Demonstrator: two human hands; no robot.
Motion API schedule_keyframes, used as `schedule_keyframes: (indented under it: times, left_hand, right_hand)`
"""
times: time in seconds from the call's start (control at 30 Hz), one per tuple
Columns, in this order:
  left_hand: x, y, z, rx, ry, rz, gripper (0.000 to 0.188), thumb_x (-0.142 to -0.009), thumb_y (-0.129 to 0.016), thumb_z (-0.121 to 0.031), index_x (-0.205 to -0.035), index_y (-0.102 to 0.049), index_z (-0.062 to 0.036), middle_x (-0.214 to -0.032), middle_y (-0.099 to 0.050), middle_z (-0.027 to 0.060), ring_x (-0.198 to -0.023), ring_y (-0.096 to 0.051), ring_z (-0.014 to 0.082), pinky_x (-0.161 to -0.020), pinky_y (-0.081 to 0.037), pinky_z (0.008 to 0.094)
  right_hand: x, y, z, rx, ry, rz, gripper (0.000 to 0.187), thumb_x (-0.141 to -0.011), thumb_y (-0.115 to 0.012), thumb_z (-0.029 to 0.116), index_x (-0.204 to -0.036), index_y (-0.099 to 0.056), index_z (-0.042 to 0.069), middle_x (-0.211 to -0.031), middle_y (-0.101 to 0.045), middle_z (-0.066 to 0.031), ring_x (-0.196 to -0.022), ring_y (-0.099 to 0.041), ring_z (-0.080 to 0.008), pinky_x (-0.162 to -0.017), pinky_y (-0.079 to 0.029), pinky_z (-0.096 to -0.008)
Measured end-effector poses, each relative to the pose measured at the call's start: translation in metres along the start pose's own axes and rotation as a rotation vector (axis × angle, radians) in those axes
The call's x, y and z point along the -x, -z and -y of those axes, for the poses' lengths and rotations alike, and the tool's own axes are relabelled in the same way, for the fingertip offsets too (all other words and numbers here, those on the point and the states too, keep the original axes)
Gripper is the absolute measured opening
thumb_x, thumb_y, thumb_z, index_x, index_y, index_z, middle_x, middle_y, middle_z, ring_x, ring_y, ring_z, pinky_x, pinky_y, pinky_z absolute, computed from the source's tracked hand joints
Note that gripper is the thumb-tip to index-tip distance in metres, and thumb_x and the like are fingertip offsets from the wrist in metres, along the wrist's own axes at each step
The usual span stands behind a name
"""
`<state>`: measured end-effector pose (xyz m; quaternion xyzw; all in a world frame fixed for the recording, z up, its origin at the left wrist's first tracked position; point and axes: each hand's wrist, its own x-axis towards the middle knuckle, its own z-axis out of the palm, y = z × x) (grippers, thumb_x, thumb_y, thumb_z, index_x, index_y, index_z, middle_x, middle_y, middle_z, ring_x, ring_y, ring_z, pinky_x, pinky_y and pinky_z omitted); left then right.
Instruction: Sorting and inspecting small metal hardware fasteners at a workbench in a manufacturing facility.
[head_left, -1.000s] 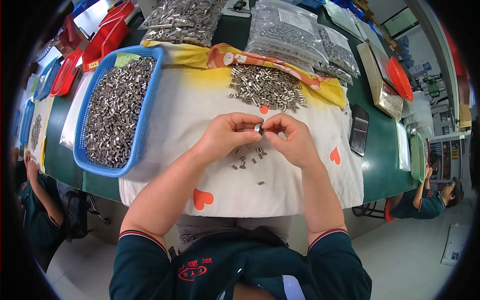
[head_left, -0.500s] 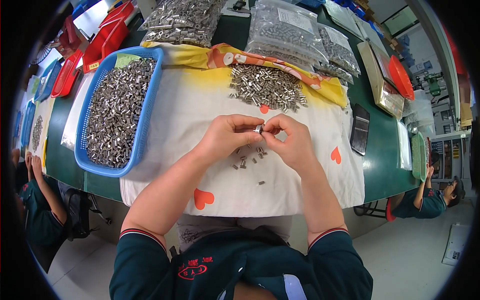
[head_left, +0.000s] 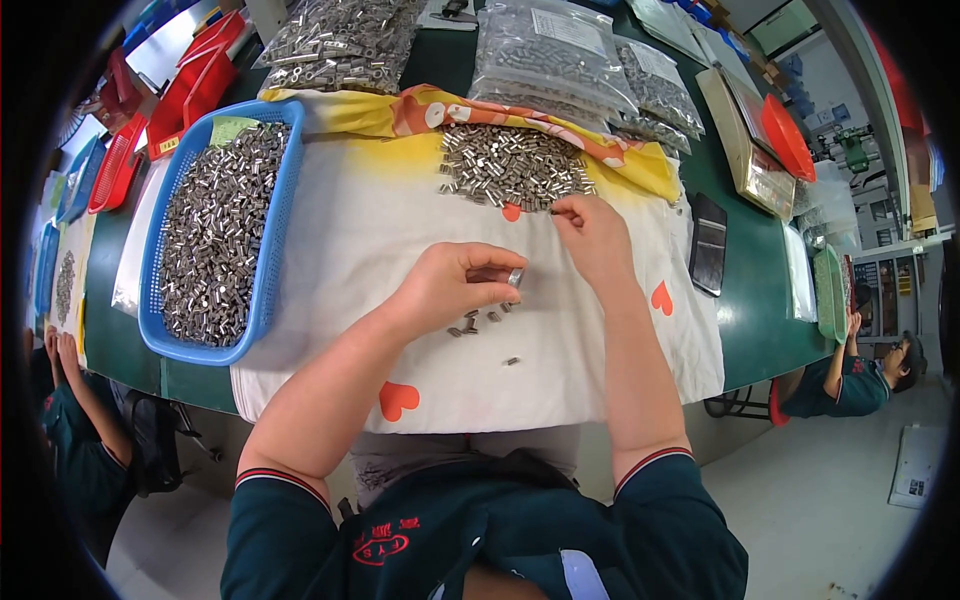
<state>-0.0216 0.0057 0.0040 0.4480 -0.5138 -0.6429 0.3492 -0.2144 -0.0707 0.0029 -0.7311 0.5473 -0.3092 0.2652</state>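
Over the middle of the white cloth, my left hand (head_left: 450,282) pinches a shiny metal piece (head_left: 516,278) between thumb and fingers; its exact shape is partly hidden. My right hand (head_left: 595,238) reaches to the near right edge of a pile of small metal cylinders (head_left: 510,165). Its thumb and fingertips are pressed together, with a tiny dark bit at the tips too small to name. Several loose cylinders (head_left: 470,325) lie just below my left hand, and a single cylinder (head_left: 512,361) rests nearer to me.
A blue basket (head_left: 285,205) full of metal cylinders stands at the left. Behind the cloth's folded yellow edge (head_left: 350,115) lie bags of metal parts (head_left: 550,60). A black phone (head_left: 708,245) and an orange-red tray (head_left: 788,138) are at the right. People sit on both sides.
My right hand has parted from my left hand and moved away from me to the pile's edge. My left hand keeps the metal piece in about the same place. The whole view has shifted slightly.
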Motion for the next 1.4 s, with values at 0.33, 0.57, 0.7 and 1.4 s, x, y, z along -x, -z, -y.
schedule_keyframes:
  times: [0.33, 0.57, 0.7, 1.4]
  left_hand:
    - [0.0, 0.003, 0.001, 0.067, 0.012, -0.042, 0.03, -0.074, -0.065, -0.005, -0.104, -0.059, -0.0034, -0.083, -0.059, -0.0016, -0.077, -0.053, 0.004, -0.068, -0.045, 0.019]
    - [0.001, 0.006, -0.007, 0.077, 0.049, -0.057, 0.03, -0.075, -0.065, -0.005, -0.104, -0.059, -0.0028, -0.085, -0.059, -0.0012, -0.077, -0.054, 0.0043, -0.069, -0.045, 0.0192]
    - [0.001, 0.004, -0.006, 0.061, 0.007, -0.069, 0.03, -0.075, -0.064, -0.005, -0.105, -0.058, -0.0022, -0.085, -0.059, -0.0012, -0.077, -0.054, 0.0044, -0.068, -0.045, 0.0192]
    - [-0.004, 0.008, 0.004, 0.068, -0.063, -0.155, 0.035, -0.074, -0.066, -0.006, -0.108, -0.057, -0.0023, -0.093, -0.062, 0.0037, -0.083, -0.058, 0.0081, -0.071, -0.047, 0.0208]
  right_hand:
    - [0.003, 0.005, 0.006, 0.355, 0.095, 0.113, 0.009, -0.073, -0.055, 0.006, -0.079, -0.06, 0.003, -0.079, -0.059, -0.0115, -0.079, -0.055, -0.0269, -0.072, -0.044, -0.0359]
    - [0.004, 0.001, 0.004, 0.451, 0.123, 0.04, 0.005, -0.073, -0.055, 0.006, -0.075, -0.058, 0.004, -0.076, -0.057, -0.0118, -0.076, -0.054, -0.0285, -0.07, -0.044, -0.0368]
    - [0.002, -0.002, 0.004, 0.463, 0.158, 0.025, 0.003, -0.073, -0.055, 0.005, -0.074, -0.057, 0.003, -0.078, -0.057, -0.0124, -0.074, -0.053, -0.0288, -0.069, -0.044, -0.0379]
    - [0.03, -0.001, 0.056, -0.139, 0.145, 0.283, 0.013, -0.072, -0.06, 0.002, -0.083, -0.055, 0.002, -0.078, -0.058, -0.0024, -0.073, -0.056, -0.0122, -0.067, -0.046, -0.0235]
